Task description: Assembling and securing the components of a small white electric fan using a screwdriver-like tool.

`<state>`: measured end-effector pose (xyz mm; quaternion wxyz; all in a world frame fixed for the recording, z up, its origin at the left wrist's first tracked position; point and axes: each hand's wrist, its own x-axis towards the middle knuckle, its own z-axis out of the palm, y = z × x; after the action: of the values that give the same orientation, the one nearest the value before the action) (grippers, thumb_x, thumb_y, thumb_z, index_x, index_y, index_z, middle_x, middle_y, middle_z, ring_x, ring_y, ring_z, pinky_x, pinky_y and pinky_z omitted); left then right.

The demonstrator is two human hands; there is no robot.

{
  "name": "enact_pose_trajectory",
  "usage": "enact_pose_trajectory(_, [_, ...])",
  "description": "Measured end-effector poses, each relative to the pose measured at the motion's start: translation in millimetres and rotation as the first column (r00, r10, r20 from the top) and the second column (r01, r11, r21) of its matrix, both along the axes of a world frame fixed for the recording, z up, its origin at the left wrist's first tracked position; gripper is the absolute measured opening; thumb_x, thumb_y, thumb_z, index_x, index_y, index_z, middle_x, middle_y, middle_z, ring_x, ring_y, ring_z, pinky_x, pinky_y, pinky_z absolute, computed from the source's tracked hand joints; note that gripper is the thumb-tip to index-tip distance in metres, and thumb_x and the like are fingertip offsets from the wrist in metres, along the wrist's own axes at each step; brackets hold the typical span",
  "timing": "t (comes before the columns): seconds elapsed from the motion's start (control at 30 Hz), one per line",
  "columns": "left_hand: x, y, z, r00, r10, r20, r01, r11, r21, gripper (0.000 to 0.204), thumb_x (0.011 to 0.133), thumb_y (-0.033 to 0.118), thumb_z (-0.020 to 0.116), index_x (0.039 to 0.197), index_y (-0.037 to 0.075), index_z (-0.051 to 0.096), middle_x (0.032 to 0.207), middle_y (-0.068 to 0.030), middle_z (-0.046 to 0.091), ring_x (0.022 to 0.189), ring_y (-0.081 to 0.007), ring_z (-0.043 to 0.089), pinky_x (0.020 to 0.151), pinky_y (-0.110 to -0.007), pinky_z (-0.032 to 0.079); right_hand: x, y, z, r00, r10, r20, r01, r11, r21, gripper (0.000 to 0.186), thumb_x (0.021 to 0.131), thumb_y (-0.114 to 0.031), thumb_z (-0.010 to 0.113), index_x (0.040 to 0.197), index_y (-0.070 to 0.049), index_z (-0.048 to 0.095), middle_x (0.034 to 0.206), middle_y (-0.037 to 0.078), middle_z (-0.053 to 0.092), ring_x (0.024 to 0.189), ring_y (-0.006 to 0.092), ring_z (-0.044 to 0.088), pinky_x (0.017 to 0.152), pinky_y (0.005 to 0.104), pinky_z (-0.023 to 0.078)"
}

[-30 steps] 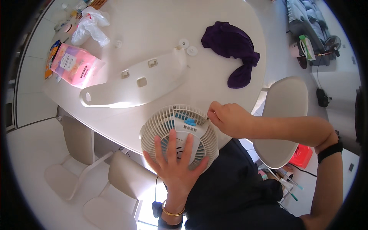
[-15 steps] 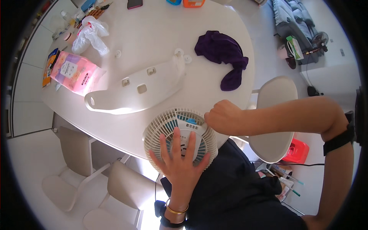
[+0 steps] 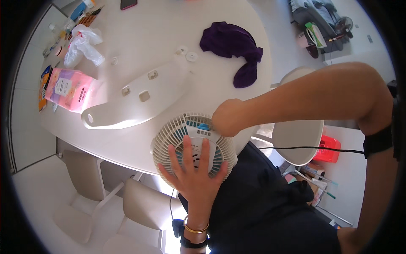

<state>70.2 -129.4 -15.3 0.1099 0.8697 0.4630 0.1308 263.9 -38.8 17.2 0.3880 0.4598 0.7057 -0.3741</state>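
Observation:
A round white fan [image 3: 165, 148] with blue blades, a slatted guard and a small blue knob [image 3: 203, 127] rests at the near table edge, against my body. My left hand [image 3: 192, 180] lies on its guard with fingers spread over the central panel. Curled at the guard's upper right rim is my right hand [image 3: 226, 120], its fingertips hidden; I cannot make out what they hold. Beyond the fan lies a long white plastic piece [image 3: 131, 108] with square openings. Two small white discs [image 3: 191, 56] sit near its far end.
On the white table [image 3: 105, 144] are a purple cloth [image 3: 230, 40], a plastic bag [image 3: 84, 46], a pink pack [image 3: 63, 97], a phone and small items. Chairs [image 3: 82, 173] stand left and right [image 3: 296, 142]; a black cable [image 3: 308, 147] crosses the right side. A grey sofa is at back right.
My right forearm and elbow have risen, and my right hand is curled further over the guard's rim. My left hand stays spread on the fan. The view has shifted slightly.

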Motion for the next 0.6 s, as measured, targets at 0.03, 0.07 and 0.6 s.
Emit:
enact_pose_trajectory(0.03, [0.7, -0.3, -0.2, 1.0, 0.008, -0.008, -0.008, 1.0, 0.01, 0.058, 0.085, 0.063, 0.056, 0.133, 0.031, 0.058, 0.149, -0.0053, 0.045, 0.14, -0.0377, 0.034, 0.112, -0.066, 0.013, -2.9, -3.2, 1.0, 1.0, -0.01, 0.001, 0.01, 1.0, -0.002, 0.018, 0.075, -0.015, 0.068, 0.089, -0.007, 0.075, 0.082, 0.014, 0.071, 0.083, 0.0287, 0.071, 0.068, 0.0398, 0.056])
enact_pose_trajectory(0.07, [2.1, -0.5, 0.4, 1.0, -0.001, -0.007, 0.001, 1.0, 0.008, 0.058, 0.085, 0.063, 0.056, 0.133, 0.031, 0.058, 0.149, -0.0053, 0.045, 0.14, -0.0377, 0.034, 0.112, -0.066, 0.013, -7.8, -8.5, 2.1, 0.997, -0.039, 0.073, 0.035, 0.998, 0.049, 0.016, 0.074, -0.015, 0.07, 0.088, -0.008, 0.075, 0.082, 0.011, 0.072, 0.083, 0.0271, 0.071, 0.067, 0.0385, 0.056])
enact_pose_trajectory(0.6, [-2.7, 9.9, 20.9, 0.999, -0.043, 0.002, 0.043, 0.998, -0.039, 0.05, 0.085, 0.053, 0.064, 0.127, 0.025, 0.064, 0.143, -0.0063, 0.049, 0.133, -0.0359, 0.038, 0.107, -0.061, 0.021, 10.8, -63.5, -18.5, 0.821, -0.317, -0.476, 0.538, 0.708, 0.457, 0.027, 0.081, -0.002, 0.057, 0.107, 0.005, 0.053, 0.106, 0.02, 0.056, 0.096, 0.036, 0.061, 0.084, 0.042, 0.051])
